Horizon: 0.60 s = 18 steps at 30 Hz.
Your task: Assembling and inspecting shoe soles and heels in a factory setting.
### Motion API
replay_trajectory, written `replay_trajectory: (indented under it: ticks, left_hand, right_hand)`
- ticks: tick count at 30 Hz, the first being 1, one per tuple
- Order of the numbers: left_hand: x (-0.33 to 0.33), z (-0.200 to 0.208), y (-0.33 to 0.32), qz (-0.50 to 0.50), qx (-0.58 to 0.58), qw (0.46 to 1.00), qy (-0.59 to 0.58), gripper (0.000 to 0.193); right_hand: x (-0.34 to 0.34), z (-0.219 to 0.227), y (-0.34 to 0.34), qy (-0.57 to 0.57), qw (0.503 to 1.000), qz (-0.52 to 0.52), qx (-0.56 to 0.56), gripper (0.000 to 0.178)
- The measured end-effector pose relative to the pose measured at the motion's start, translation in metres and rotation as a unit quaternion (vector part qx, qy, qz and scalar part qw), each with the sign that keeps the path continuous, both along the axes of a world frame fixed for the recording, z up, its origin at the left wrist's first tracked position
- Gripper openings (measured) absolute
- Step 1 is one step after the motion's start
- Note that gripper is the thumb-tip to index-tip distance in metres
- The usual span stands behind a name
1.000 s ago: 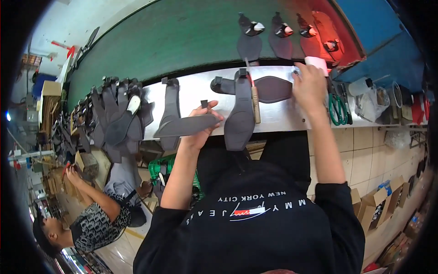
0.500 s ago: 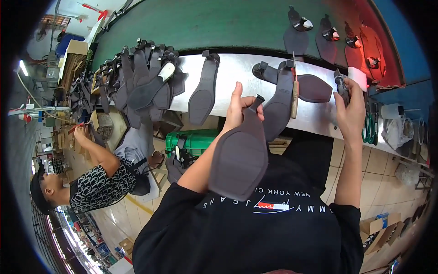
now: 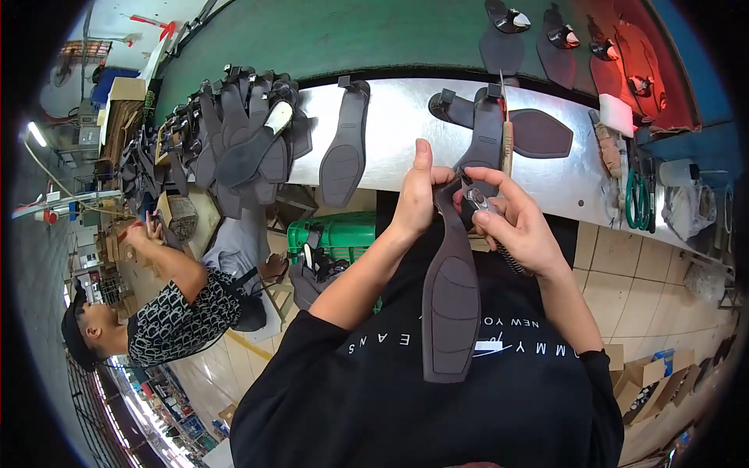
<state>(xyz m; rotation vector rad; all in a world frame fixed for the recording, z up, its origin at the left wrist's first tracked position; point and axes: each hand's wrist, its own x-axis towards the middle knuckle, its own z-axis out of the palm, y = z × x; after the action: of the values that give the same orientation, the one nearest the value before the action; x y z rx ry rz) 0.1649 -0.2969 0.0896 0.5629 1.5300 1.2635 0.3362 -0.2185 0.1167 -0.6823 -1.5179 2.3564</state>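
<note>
My left hand (image 3: 416, 199), thumb up, grips the heel end of a dark brown shoe sole (image 3: 451, 312), which hangs toe-down before my black shirt. The fingers curl behind the heel and are partly hidden. My right hand (image 3: 532, 232) is closed round a dark hand tool (image 3: 478, 201) with a silvery part and a ribbed black end; its exact kind does not show. The tool is up against the sole's heel end; whether it touches is hidden by the fingers. Just beyond my hands, another heeled sole (image 3: 485, 136) lies on the metal table (image 3: 398, 117).
A wooden-handled knife (image 3: 507, 148) lies beside that sole. Piled soles (image 3: 242, 148) cover the table's left. Behind runs a green belt (image 3: 374, 43) carrying sandals under red light at right. Green-handled scissors (image 3: 637, 199) lie right. A co-worker (image 3: 179, 312) sits left, near a green crate (image 3: 351, 230).
My right hand has brought the tool from the table's right side to the sole's heel. The sole in my left hand has turned and now hangs straighter, farther right.
</note>
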Motion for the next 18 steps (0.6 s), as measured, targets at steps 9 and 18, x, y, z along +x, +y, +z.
replay_trajectory:
  ticks: [9, 18]
  left_hand:
    - [-0.0013, -0.0060, -0.0013, -0.013, 0.005, 0.999, 0.049, 0.097]
    - [-0.0023, -0.0078, -0.0015, -0.014, 0.007, 0.999, 0.045, 0.097]
  right_hand:
    - [0.0000, -0.0040, -0.0023, 0.008, 1.000, -0.013, -0.026, 0.049]
    - [0.0004, -0.0039, -0.0022, 0.009, 1.000, -0.014, -0.024, 0.047]
